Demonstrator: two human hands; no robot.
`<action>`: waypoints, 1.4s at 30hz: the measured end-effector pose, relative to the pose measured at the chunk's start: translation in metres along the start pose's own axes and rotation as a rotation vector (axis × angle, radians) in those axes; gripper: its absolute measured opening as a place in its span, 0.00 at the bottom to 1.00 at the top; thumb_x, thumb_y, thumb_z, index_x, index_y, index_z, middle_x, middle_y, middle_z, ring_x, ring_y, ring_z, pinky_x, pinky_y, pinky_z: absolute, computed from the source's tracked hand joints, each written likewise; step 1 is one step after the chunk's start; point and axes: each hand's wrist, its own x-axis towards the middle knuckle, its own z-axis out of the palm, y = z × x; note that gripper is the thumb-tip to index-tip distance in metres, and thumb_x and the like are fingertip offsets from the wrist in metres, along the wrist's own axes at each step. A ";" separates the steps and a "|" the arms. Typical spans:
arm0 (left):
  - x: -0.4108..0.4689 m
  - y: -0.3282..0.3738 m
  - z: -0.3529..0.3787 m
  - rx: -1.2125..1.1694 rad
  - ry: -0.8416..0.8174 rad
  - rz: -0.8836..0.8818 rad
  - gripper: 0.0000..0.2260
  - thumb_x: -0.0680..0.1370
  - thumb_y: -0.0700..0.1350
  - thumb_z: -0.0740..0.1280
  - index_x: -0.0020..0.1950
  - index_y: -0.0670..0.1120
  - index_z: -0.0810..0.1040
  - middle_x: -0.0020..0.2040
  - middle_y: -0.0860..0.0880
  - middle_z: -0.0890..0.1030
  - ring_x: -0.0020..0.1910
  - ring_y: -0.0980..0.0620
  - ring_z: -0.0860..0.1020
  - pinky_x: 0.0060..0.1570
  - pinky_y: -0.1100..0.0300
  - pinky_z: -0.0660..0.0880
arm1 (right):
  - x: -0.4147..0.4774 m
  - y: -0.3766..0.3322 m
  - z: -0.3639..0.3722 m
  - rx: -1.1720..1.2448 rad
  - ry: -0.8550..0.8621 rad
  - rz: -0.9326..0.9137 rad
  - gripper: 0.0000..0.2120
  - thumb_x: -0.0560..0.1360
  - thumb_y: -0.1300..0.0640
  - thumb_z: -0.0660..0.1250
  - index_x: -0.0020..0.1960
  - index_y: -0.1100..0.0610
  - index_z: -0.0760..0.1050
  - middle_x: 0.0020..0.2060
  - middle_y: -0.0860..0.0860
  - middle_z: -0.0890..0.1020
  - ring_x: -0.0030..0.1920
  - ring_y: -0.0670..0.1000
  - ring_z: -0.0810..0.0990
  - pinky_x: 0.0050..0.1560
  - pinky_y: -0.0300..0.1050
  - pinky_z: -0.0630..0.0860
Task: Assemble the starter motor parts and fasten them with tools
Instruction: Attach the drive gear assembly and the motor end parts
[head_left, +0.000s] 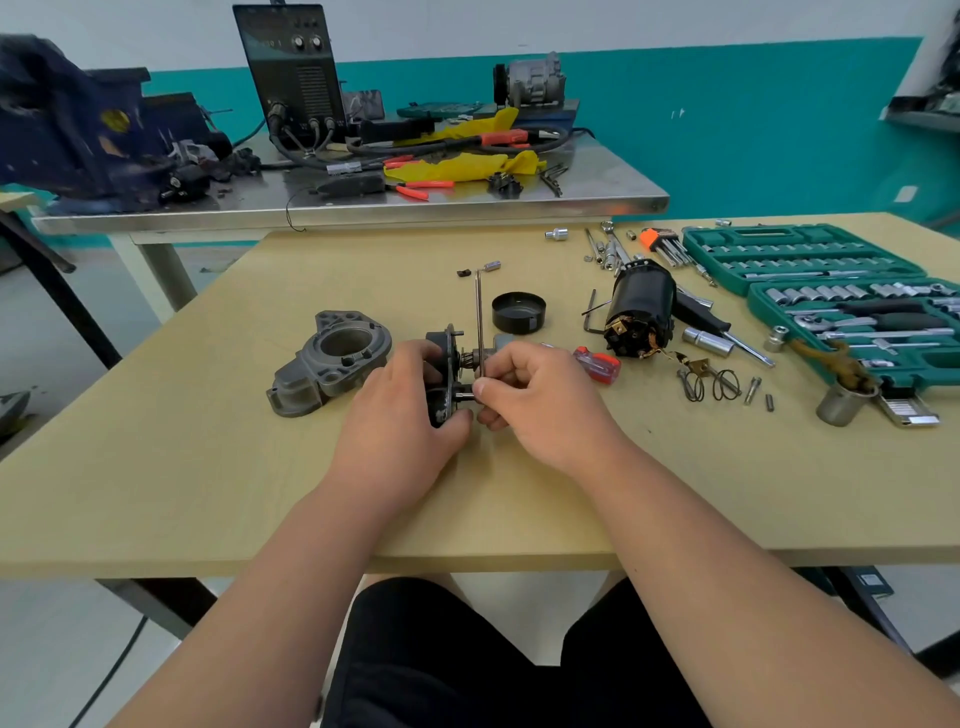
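Two hands are closed on one dark plate (441, 345) at mid-table: left hand (402, 421) clasped around it, right hand (540, 400) pinching its shaft (464, 397) (plate largely hidden by fingers).

I am finding no text that I can read anywhere in this view. The dark machine (291, 73) on the steel bench (363, 205) is showing a pale strip of marks beside its knobs, but it is blurring into smudges and I am not making out a single letter or number. The green socket case (810, 260) is carrying small pale marks under its rows of sockets, too small for me to tell. The black motor body (641, 306) and the red-handled screwdriver (597, 364) are showing no lettering that I can read from here.
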 end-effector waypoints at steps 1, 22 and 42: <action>0.000 0.000 0.000 0.006 -0.001 0.003 0.24 0.71 0.50 0.72 0.63 0.51 0.67 0.50 0.57 0.73 0.55 0.53 0.72 0.48 0.60 0.67 | 0.001 0.001 0.000 0.025 -0.014 0.011 0.08 0.75 0.63 0.69 0.40 0.52 0.76 0.34 0.50 0.82 0.32 0.46 0.83 0.35 0.40 0.81; 0.000 0.002 0.004 0.138 0.015 0.054 0.23 0.72 0.48 0.70 0.65 0.45 0.68 0.57 0.48 0.75 0.56 0.46 0.72 0.53 0.56 0.67 | 0.014 -0.014 -0.002 0.403 -0.149 0.446 0.05 0.76 0.63 0.67 0.41 0.62 0.75 0.25 0.54 0.80 0.22 0.48 0.77 0.22 0.37 0.72; 0.001 0.003 0.007 0.220 0.004 0.061 0.21 0.73 0.47 0.68 0.64 0.43 0.68 0.57 0.45 0.74 0.55 0.44 0.71 0.55 0.56 0.65 | 0.004 -0.005 0.006 -0.038 -0.086 0.203 0.16 0.78 0.51 0.64 0.33 0.53 0.76 0.21 0.46 0.74 0.20 0.45 0.66 0.27 0.39 0.64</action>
